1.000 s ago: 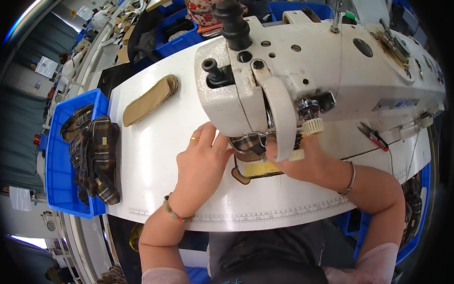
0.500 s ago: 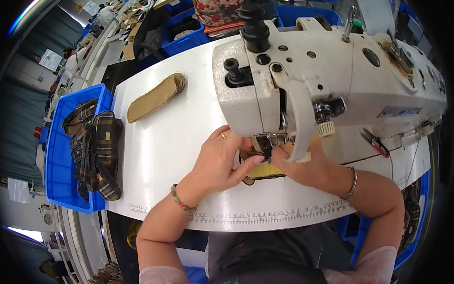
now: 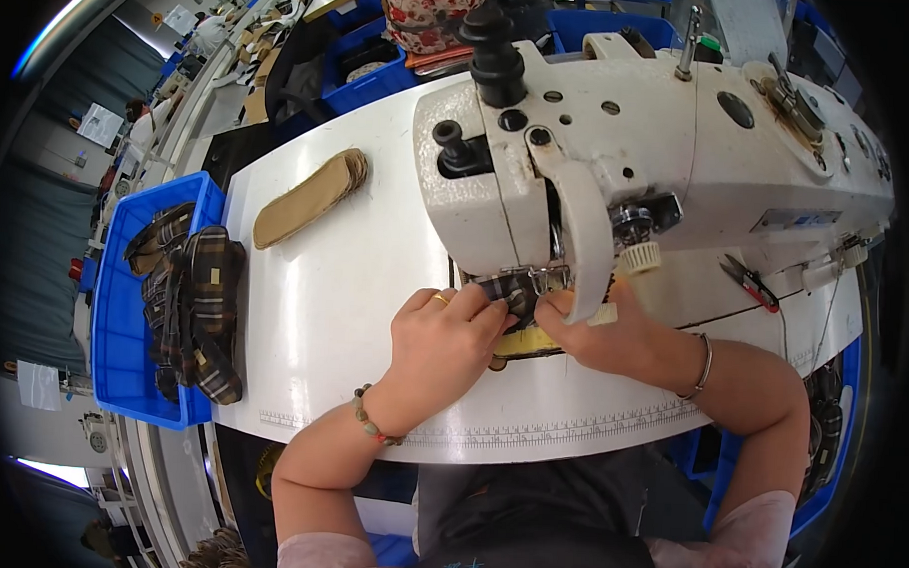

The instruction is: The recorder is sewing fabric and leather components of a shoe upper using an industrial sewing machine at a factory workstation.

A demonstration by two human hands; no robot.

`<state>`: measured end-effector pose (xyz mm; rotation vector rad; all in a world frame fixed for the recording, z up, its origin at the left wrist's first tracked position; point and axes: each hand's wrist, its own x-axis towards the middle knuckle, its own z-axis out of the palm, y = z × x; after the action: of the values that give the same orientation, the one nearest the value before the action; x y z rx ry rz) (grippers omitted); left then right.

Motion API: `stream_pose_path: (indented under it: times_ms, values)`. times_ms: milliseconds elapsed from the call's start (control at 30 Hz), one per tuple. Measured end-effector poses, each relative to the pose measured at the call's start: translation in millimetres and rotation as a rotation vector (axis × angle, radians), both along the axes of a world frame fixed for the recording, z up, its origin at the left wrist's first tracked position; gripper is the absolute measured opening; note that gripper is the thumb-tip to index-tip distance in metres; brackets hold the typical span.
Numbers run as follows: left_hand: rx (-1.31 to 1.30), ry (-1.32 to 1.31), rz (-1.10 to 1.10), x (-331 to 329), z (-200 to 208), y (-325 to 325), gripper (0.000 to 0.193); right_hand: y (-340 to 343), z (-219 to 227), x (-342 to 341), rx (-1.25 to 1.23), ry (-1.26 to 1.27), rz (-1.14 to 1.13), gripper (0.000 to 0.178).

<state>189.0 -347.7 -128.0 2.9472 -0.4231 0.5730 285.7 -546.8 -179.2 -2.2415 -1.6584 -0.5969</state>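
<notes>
Under the head of a white sewing machine lies a plaid fabric shoe upper, dark with pale stripes. My left hand is closed on its left edge, fingertips bunched against the cloth. On the other side, my right hand presses thumb and fingers together on the upper beside the presser foot. Part of the upper is hidden behind my fingers and the machine's curved white guard. A yellow patch with a dark edge shows on the machine bed just below the work.
A stack of tan insoles lies on the white table at the left. Beyond it, a blue bin holds several plaid uppers. Small thread snippers lie right of the machine head. A ruler scale runs along the front edge.
My left hand's fingers have drawn in from a spread thumb to a closed grip on the upper. More plaid cloth shows left of the foot. My right hand stays nearly in place.
</notes>
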Motion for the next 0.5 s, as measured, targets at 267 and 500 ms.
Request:
stream_pose_path:
  times_ms: [267, 500]
  values:
    - [-0.181, 0.118, -0.107, 13, -6, 5, 0.034, -5, -9, 2, 0.071, 0.098, 0.062, 0.02]
    - [-0.173, 0.154, -0.117, 15, -9, 10, 0.033, -15, 35, -27, -0.163, -0.062, 0.091, 0.036]
